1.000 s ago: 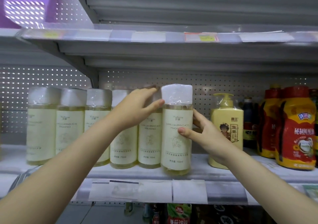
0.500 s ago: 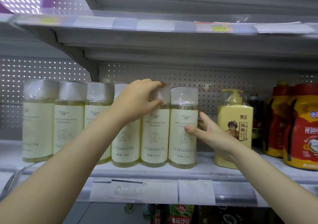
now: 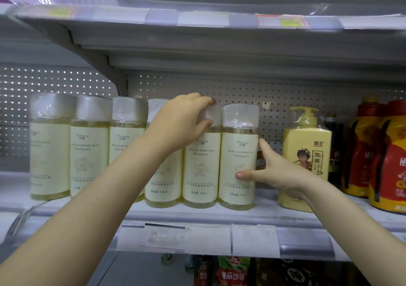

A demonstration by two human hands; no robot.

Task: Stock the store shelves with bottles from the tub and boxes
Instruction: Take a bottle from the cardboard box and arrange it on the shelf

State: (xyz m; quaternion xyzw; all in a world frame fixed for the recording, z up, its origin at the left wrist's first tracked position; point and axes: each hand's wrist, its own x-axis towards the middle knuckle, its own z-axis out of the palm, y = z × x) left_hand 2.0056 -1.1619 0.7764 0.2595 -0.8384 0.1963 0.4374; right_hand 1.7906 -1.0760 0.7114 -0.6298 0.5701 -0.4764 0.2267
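Several pale yellow bottles with clear wrapped caps stand in a row on the grey shelf. My left hand reaches over the row and grips the cap of the second bottle from the right. The rightmost bottle stands upright beside it, touching it. My right hand holds this bottle from the right, thumb on the front label and index finger along its side; the other fingers are hidden behind it.
A yellow pump bottle stands just right of my right hand, with red sauce bottles beyond it. The upper shelf hangs low over the caps. Price tags line the shelf front. More goods sit on the shelf below.
The rightmost bottle went from the shelf's front edge back into line with the row. My left hand moved from the neighbour's side up onto its cap.
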